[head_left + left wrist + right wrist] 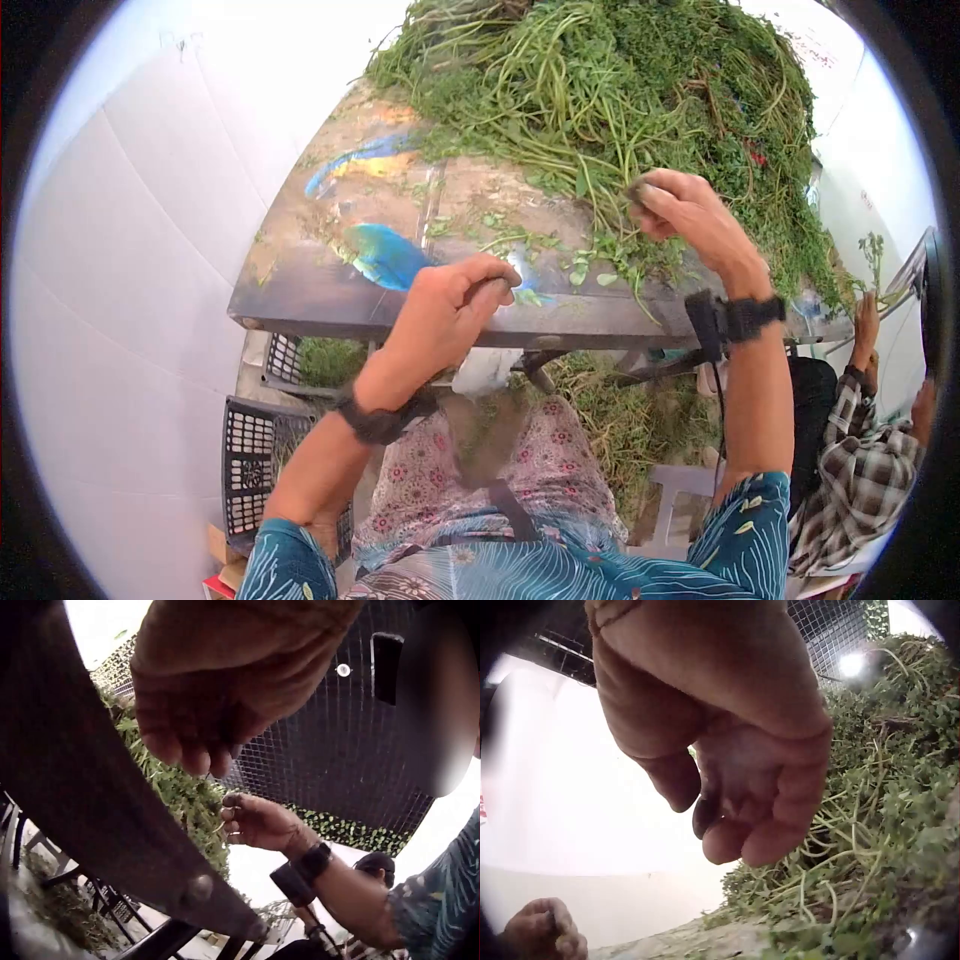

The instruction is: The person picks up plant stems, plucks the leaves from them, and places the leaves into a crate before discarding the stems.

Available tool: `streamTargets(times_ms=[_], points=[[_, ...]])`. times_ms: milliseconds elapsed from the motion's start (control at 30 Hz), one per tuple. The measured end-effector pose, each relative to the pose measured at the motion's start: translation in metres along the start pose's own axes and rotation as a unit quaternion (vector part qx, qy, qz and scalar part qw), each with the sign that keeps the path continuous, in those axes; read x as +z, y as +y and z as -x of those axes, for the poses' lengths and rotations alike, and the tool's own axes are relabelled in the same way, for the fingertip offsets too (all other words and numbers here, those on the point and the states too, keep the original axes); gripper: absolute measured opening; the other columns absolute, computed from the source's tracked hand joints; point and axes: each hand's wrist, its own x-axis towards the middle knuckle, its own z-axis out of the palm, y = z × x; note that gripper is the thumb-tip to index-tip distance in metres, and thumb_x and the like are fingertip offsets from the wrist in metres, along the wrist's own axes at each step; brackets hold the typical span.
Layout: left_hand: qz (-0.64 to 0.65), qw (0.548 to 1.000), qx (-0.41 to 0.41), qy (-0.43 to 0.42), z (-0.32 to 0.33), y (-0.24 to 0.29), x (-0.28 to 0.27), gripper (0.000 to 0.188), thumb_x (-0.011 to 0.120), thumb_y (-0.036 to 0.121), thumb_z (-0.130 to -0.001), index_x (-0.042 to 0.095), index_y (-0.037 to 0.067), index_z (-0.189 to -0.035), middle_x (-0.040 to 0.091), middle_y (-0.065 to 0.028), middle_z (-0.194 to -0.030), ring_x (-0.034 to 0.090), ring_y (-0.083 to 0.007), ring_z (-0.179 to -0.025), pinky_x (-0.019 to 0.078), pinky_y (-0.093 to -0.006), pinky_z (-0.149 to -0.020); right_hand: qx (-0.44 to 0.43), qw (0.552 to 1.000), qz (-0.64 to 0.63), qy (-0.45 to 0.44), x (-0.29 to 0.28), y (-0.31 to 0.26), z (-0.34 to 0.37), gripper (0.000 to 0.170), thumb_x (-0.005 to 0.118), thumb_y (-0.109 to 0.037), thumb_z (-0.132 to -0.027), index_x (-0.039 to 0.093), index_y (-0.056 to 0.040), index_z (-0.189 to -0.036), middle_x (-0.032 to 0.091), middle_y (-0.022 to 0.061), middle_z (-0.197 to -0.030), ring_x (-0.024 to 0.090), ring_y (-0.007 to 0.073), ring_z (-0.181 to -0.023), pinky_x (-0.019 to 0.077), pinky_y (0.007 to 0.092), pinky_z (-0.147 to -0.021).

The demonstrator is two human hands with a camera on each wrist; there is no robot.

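A big heap of leafy green stems (640, 110) covers the far and right part of the table (560, 318). Over the heap's near edge is my right hand (690, 215), its fingers loosely bent; nothing shows between them in the right wrist view, where dark stains mark a fingertip. My left hand (450, 310) hovers by the table's front edge, left of the heap, with thumb and forefinger close together. The left wrist view shows its fingers (195, 761) bent down; I cannot tell whether they pinch anything small. Loose leaves (580, 268) are scattered between the hands.
Black plastic crates (250, 455) stand on the floor at left, one holding greens (332, 360). More stems (640, 410) litter the ground under the table. At right, another person in a checked shirt (865, 480) has a raised hand (866, 330) near a sprig.
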Motion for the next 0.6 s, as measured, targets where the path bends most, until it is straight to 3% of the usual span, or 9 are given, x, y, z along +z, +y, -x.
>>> streamTargets(times_ms=[67, 133, 267, 367, 400, 467, 600], points=[[0.051, 0.997, -0.058, 0.022, -0.005, -0.015, 0.011, 0.015, 0.049, 0.008, -0.086, 0.060, -0.001, -0.092, 0.061, -0.0042, -0.075, 0.059, -0.0106, -0.072, 0.0467, -0.0227, -0.064, 0.012, 0.999, 0.039, -0.001, 0.003, 0.005, -0.026, 0.028, 0.049, -0.026, -0.085, 0.058, 0.0006, -0.088, 0.056, 0.0034, -0.069, 0.051, 0.0099, -0.062, 0.0454, 0.0257, -0.058], [0.070, 0.991, -0.109, 0.026, -0.008, -0.015, 0.010, 0.016, 0.049, 0.010, -0.087, 0.059, -0.001, -0.092, 0.061, -0.0034, -0.075, 0.059, -0.0102, -0.073, 0.0465, -0.0231, -0.065, 0.008, 0.991, 0.123, 0.045, 0.009, 0.003, -0.048, 0.032, 0.051, -0.029, -0.082, 0.060, 0.0020, -0.084, 0.060, 0.0122, -0.075, 0.057, 0.0201, -0.068, 0.0459, 0.0335, -0.063], [0.043, 0.993, -0.097, 0.045, -0.005, -0.014, 0.010, 0.015, 0.050, 0.008, -0.085, 0.059, -0.002, -0.091, 0.061, -0.0037, -0.075, 0.059, -0.0100, -0.073, 0.0465, -0.0232, -0.066, 0.041, 0.933, 0.350, 0.067, 0.038, 0.019, -0.074, 0.036, 0.053, -0.031, -0.078, 0.061, 0.0035, -0.083, 0.062, 0.0221, -0.084, 0.061, 0.0323, -0.077, 0.0463, 0.0425, -0.068], [0.021, 0.996, -0.073, 0.056, -0.003, -0.013, 0.012, 0.015, 0.051, 0.007, -0.083, 0.059, -0.003, -0.090, 0.061, -0.0041, -0.076, 0.057, -0.0097, -0.071, 0.0460, -0.0234, -0.067, 0.020, 0.955, 0.273, 0.111, 0.042, 0.039, -0.087, 0.034, 0.052, -0.029, -0.077, 0.062, 0.0031, -0.084, 0.062, 0.0233, -0.085, 0.060, 0.0354, -0.078, 0.0464, 0.0433, -0.070], [0.023, 0.995, -0.081, 0.058, -0.003, -0.013, 0.012, 0.014, 0.052, 0.007, -0.082, 0.059, -0.003, -0.090, 0.061, -0.0041, -0.077, 0.057, -0.0098, -0.071, 0.0457, -0.0235, -0.067, -0.025, 0.964, 0.237, 0.115, 0.036, 0.049, -0.094, 0.030, 0.051, -0.023, -0.077, 0.062, 0.0032, -0.085, 0.063, 0.0196, -0.083, 0.060, 0.0323, -0.076, 0.0467, 0.0396, -0.070], [0.018, 0.994, -0.086, 0.060, -0.001, -0.014, 0.012, 0.014, 0.052, 0.007, -0.081, 0.059, -0.003, -0.090, 0.061, -0.0039, -0.077, 0.055, -0.0099, -0.071, 0.0451, -0.0237, -0.067, -0.030, 0.986, 0.093, 0.136, 0.025, 0.033, -0.081, 0.027, 0.049, -0.020, -0.078, 0.062, 0.0032, -0.085, 0.063, 0.0153, -0.083, 0.060, 0.0272, -0.076, 0.0462, 0.0368, -0.067], [0.001, 0.995, -0.077, 0.061, -0.001, -0.012, 0.012, 0.014, 0.053, 0.007, -0.081, 0.059, -0.002, -0.090, 0.060, -0.0026, -0.078, 0.054, -0.0100, -0.072, 0.0441, -0.0239, -0.067, -0.020, 0.976, -0.125, 0.177, 0.005, -0.001, -0.053, 0.026, 0.047, -0.018, -0.082, 0.058, 0.0024, -0.093, 0.062, 0.0087, -0.086, 0.058, 0.0178, -0.077, 0.0442, 0.0308, -0.061]])
